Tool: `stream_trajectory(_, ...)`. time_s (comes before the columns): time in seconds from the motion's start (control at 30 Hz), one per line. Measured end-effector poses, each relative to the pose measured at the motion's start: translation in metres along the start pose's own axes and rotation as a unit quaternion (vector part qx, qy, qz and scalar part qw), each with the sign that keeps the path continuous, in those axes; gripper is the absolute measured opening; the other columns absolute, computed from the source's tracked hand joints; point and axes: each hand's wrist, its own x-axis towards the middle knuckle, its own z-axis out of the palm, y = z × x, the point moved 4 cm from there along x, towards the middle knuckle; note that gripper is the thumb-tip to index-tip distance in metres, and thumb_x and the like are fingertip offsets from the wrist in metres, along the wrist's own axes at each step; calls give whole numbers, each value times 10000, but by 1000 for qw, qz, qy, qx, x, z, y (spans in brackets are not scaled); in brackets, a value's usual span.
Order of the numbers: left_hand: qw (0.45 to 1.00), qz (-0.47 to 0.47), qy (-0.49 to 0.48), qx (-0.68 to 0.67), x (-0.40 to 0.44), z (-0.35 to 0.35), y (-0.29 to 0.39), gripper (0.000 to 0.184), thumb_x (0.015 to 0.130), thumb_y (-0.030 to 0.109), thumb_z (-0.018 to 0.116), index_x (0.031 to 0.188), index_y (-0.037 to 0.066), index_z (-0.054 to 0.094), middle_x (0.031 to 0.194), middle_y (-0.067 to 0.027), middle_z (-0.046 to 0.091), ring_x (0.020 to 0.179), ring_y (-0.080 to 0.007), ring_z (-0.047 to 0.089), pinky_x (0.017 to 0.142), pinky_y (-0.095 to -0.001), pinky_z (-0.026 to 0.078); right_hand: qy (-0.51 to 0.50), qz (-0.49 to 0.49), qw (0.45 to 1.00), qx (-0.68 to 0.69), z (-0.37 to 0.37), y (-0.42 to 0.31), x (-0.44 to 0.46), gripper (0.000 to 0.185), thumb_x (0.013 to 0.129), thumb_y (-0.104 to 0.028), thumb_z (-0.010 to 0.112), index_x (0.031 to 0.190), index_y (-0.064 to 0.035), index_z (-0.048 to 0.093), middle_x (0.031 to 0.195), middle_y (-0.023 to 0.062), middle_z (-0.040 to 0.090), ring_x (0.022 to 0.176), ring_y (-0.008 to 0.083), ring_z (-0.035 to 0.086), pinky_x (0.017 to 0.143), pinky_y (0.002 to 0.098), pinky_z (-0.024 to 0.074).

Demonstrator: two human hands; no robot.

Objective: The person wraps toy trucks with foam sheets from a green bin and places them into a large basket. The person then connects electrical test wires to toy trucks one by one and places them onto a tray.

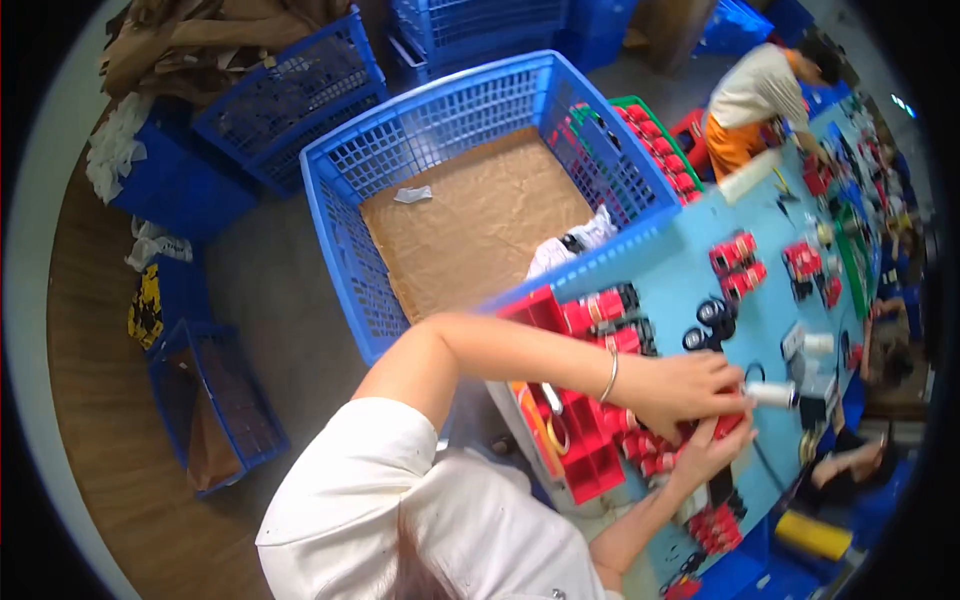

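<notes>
My left hand point(685, 392), with a bangle on the wrist, reaches across the light blue table point(665, 235). Close below it is my right hand point(705, 460). Between them both hands grip a small red plastic part point(728, 426), mostly covered by the fingers. A white cylinder with a dark end point(770, 393) lies right by the left fingertips; I cannot tell whether it is touched. Black wheels point(715, 315) stand beyond the left hand. Red toy vehicle bodies point(595, 310) with black parts lie beside my left forearm, and more red pieces point(650, 455) are under the hands.
A red compartment tray point(595, 470) sits at the near table edge, with scissors point(557, 432) on it. A large blue crate point(330, 235) lined with brown paper adjoins the table. Further along, a co-worker point(755, 105) bends over the table. More red parts point(715, 528) lie nearby.
</notes>
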Motion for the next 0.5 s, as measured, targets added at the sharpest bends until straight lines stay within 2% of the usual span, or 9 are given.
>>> stream_trajectory(0.07,999,-20,7,44,10,16,29,766,563,229,751,1241,77,429,1010,-145,485,866,-317,508,772,-397,428,10,3,1000,10,-30,-3,-20,564,830,-343,622,1230,23,467,1160,220,559,1140,358,486,1063,430,212)
stream_trajectory(0.13,997,40,54,30,18,31,50,730,569,234,749,1220,88,451,949,-140,499,828,-316,514,728,-391,446,0,41,999,0,-58,-7,-31,568,866,-376,562,1260,16,443,1239,214,502,1191,334,444,1058,402,236)
stream_trajectory(0.2,1000,-12,2,2,29,39,73,697,597,205,748,1214,59,460,1021,-170,514,911,-335,525,761,-389,467,13,100,995,-27,-104,-20,-47,563,904,-399,503,1280,12,426,1305,206,454,1249,314,395,1059,377,243)
stream_trajectory(0.27,993,-18,92,-70,33,43,84,732,614,134,754,1258,56,414,1134,-149,518,1047,-284,527,859,-368,461,-28,261,940,216,-150,-53,-53,615,925,-424,450,1343,7,315,1339,155,407,1222,247,402,1038,345,270)
stream_trajectory(0.3,975,-52,114,-181,37,49,93,733,650,144,745,1277,51,377,1117,-145,519,1061,-261,524,852,-354,465,-37,317,883,345,-165,-52,-56,643,936,-437,424,1375,4,259,1355,129,384,1209,214,405,1027,329,284)
stream_trajectory(0.33,944,-95,130,-287,42,58,100,736,686,155,737,1297,46,340,1099,-141,521,1076,-237,521,846,-340,470,-7,196,905,378,-160,-15,-70,624,941,-420,422,1371,2,262,1341,134,391,1115,187,453,971,301,333)
stream_trajectory(0.37,944,-80,107,-301,47,71,113,736,686,155,737,1297,46,340,1099,-141,521,1076,-237,521,846,-340,470,16,68,915,398,-158,18,-91,605,946,-404,420,1367,1,265,1327,140,397,1021,161,500,915,274,382)
stream_trajectory(0.43,905,-142,116,-384,51,94,129,779,703,88,737,1324,55,267,1094,-116,529,1082,-180,517,844,-314,478,64,95,910,399,-184,17,-112,597,942,-403,417,1353,7,280,1315,145,407,1081,178,469,952,288,349)
stream_trajectory(0.5,900,-141,94,-401,62,118,146,791,696,82,743,1320,53,258,1082,-116,536,1053,-179,532,832,-311,484,108,126,887,432,-202,15,-126,583,934,-402,409,1325,18,310,1289,156,427,1203,213,407,1027,316,284)
